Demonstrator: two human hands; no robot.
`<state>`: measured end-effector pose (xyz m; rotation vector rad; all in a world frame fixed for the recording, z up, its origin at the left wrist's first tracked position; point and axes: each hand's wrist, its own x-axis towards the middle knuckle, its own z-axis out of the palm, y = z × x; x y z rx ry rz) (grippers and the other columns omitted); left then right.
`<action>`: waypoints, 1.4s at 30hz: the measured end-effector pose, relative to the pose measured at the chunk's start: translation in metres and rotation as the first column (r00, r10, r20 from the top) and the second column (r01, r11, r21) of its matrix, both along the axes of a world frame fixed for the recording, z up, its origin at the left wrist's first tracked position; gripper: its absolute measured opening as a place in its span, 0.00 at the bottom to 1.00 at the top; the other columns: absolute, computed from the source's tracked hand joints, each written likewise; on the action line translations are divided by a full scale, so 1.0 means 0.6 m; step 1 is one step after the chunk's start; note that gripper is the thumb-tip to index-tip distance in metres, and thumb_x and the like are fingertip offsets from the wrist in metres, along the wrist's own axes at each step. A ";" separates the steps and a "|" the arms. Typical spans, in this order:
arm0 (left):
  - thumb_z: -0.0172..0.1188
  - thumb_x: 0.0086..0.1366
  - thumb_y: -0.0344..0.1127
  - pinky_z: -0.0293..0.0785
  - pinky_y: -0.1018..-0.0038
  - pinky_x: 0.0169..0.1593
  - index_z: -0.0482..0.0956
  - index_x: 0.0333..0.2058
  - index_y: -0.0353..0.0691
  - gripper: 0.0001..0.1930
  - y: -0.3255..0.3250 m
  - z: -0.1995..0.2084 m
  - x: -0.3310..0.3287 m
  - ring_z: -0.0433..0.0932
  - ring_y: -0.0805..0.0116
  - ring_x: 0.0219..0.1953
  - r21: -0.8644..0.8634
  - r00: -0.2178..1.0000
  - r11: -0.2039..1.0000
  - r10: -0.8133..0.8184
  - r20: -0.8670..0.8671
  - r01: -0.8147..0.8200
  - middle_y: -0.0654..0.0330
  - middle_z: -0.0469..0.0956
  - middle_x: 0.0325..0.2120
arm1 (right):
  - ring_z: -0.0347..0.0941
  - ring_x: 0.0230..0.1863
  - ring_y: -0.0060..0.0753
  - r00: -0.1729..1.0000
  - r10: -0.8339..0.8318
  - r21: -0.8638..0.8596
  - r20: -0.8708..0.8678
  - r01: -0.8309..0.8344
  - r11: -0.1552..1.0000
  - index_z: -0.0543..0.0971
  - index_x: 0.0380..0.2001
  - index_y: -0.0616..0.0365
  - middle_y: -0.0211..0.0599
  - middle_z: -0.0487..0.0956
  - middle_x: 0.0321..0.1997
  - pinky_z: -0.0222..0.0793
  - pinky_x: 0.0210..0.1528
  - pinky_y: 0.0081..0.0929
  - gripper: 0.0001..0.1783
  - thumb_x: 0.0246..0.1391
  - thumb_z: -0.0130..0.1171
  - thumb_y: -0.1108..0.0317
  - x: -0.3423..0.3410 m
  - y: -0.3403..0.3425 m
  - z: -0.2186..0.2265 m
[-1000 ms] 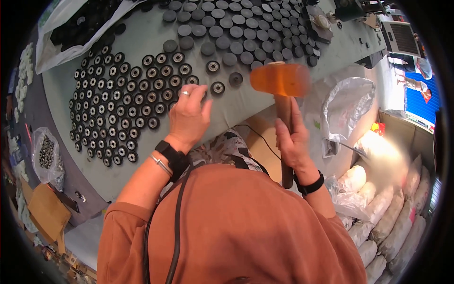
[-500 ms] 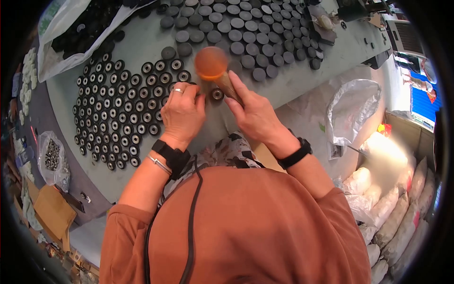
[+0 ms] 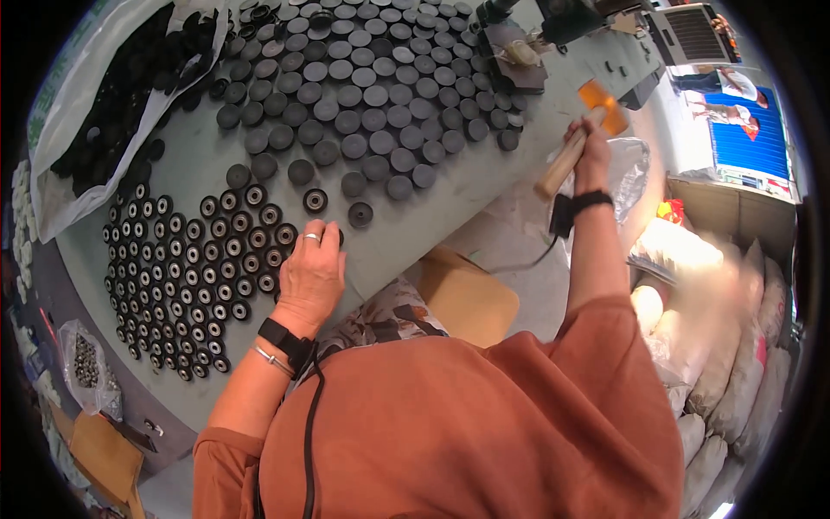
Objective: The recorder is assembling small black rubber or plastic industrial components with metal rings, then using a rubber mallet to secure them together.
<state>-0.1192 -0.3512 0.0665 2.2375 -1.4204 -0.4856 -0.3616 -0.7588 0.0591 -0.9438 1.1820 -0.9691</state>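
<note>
Head view: a person in an orange top leans over a grey-green table (image 3: 216,164) covered with small black round parts. The left hand (image 3: 311,272) lies flat on the table, fingers spread and holding nothing, its fingertips at the right edge of the rows (image 3: 186,268) of ring-shaped pieces with pale centres. The right hand (image 3: 590,147) is out past the table's right edge, its grip closed around the wooden handle of a mallet (image 3: 577,143) with an orange head, lifted clear of the work.

Two loose pieces (image 3: 337,208) sit apart just ahead of the left hand, one with a pale centre and one dark; they look like the parts currently being worked, though detail at this size is hard to read. Beyond them, a large field of plain dark discs (image 3: 363,104) fills the far half of the table, and a white bag (image 3: 112,112) at far left spills more black parts. A small clear bag (image 3: 85,363) of tiny metal bits lies near the table's near-left edge.

Judged from the layout, the neat rows beside the left hand are finished pieces, perhaps somewhat under half of what is on the table, while the dark discs and the bag's contents remain to be done.
</note>
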 end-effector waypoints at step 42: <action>0.61 0.50 0.31 0.72 0.71 0.29 0.76 0.29 0.41 0.06 0.131 -0.008 -0.011 0.75 0.63 0.27 -0.158 0.989 0.981 0.094 -0.114 -0.112 0.63 0.73 0.26 | 0.69 0.44 0.40 0.417 0.078 -0.422 -0.906 -0.872 -0.249 0.74 0.39 0.66 0.43 0.73 0.43 0.65 0.43 0.34 0.19 0.39 0.53 0.74 0.249 0.512 -0.031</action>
